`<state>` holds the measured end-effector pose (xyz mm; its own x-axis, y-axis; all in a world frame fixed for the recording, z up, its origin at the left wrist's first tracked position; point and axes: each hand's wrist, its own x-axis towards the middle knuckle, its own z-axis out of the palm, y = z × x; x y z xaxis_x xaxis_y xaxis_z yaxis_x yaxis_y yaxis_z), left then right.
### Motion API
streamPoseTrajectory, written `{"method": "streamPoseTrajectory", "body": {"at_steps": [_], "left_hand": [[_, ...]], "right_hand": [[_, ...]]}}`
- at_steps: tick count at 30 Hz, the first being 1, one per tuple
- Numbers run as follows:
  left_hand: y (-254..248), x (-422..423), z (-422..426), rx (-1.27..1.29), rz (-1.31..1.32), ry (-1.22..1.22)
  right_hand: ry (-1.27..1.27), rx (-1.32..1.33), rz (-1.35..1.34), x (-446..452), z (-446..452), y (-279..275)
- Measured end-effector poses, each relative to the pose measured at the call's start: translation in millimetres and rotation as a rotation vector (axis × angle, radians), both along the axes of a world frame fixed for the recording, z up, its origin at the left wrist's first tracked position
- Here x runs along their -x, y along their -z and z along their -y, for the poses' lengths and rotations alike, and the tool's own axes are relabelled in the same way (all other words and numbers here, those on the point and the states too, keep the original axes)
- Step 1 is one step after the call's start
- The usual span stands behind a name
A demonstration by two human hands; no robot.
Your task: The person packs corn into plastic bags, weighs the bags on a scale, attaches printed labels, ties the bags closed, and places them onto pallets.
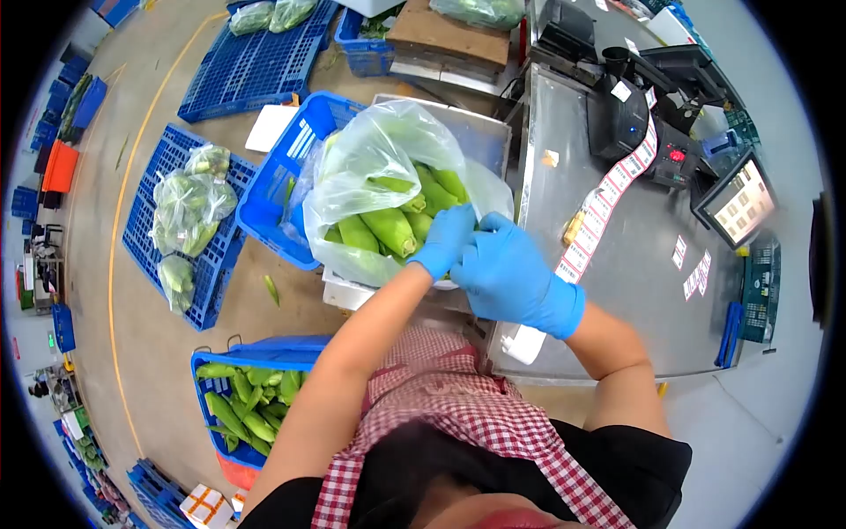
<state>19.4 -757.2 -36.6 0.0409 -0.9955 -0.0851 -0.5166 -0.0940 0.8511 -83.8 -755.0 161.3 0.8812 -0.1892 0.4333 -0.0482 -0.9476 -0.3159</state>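
A clear plastic bag [348, 201] full of green corn ears in their husks [388, 227] stands with its mouth open in front of me. My left hand [446, 242], in a blue glove, is closed at the bag's near right edge, over the corn. Close beside it, my right hand [511, 271], also blue-gloved, is closed on the bag's edge; its fingertips are partly hidden. Under the bag, a white container or scale surface [348, 291] shows in part. A blue crate [264, 207] touches the bag's left side.
At right, a metal counter [634, 300] carries a label printer [617, 119], a label strip [608, 198] and a screen [740, 207]. Lower left, a blue crate [203, 357] holds more corn. Blue pallets [145, 198] with bagged vegetables [189, 203] lie on the floor.
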Motion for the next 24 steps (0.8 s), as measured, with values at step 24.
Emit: {"method": "streamPoseTrajectory", "body": {"at_steps": [24], "left_hand": [[1.0,-140.5,-133.9,0.317,0.374,-0.236]], "right_hand": [[0.295,0.145,-0.497,19.4,-17.1,26.2]]}}
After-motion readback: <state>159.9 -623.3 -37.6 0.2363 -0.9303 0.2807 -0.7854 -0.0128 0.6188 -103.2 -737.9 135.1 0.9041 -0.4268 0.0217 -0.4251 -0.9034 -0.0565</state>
